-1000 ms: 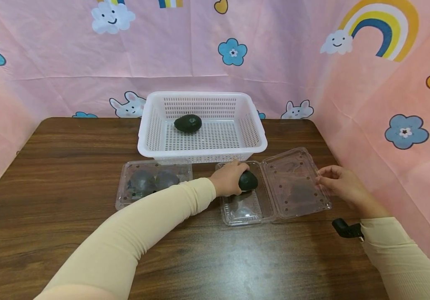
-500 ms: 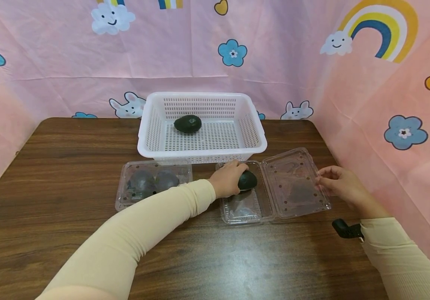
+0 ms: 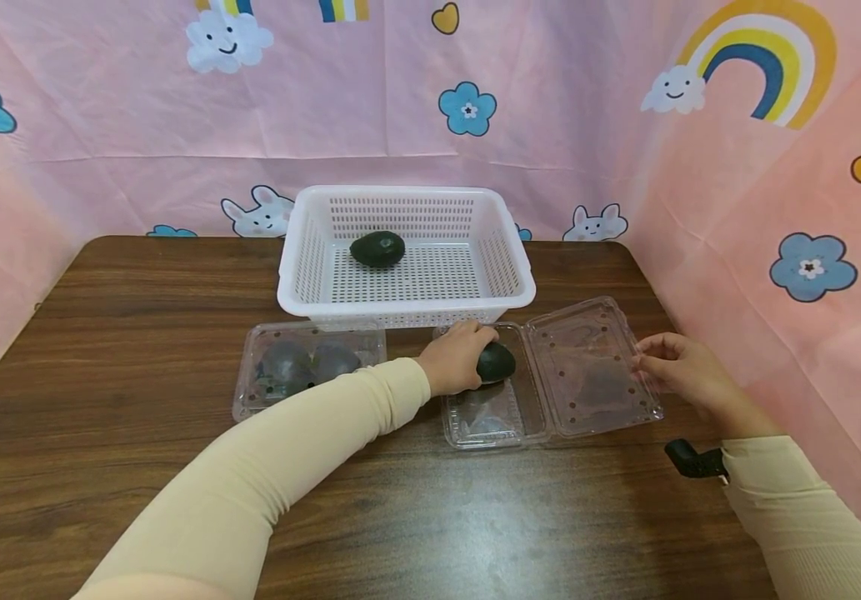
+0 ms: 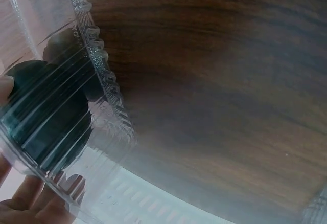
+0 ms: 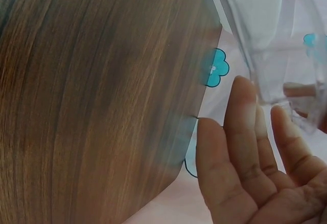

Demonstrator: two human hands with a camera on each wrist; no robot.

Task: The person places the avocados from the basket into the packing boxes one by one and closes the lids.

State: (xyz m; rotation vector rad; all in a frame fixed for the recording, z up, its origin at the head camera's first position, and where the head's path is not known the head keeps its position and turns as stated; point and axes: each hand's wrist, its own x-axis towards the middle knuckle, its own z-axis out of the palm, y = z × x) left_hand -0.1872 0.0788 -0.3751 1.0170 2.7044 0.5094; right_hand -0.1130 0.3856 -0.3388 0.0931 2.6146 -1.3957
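My left hand grips a dark green avocado at the back of an open clear plastic clamshell box. Through the ribbed clear wall, the left wrist view shows the avocado with fingers around it. The box's lid is folded out to the right, and my right hand pinches its outer edge. Seen from the right wrist, that lid edge lies between thumb and fingers. The palm side of my left hand is hidden in the head view.
Behind the boxes stands a white slotted basket with one avocado inside. A second clamshell, closed over two dark round fruits, lies left, partly behind my left sleeve. Pink printed cloth borders the wooden table.
The avocado under my left hand shifts very slightly at first, then stays put. The lid and right hand hold their place; the head view tilts a touch.
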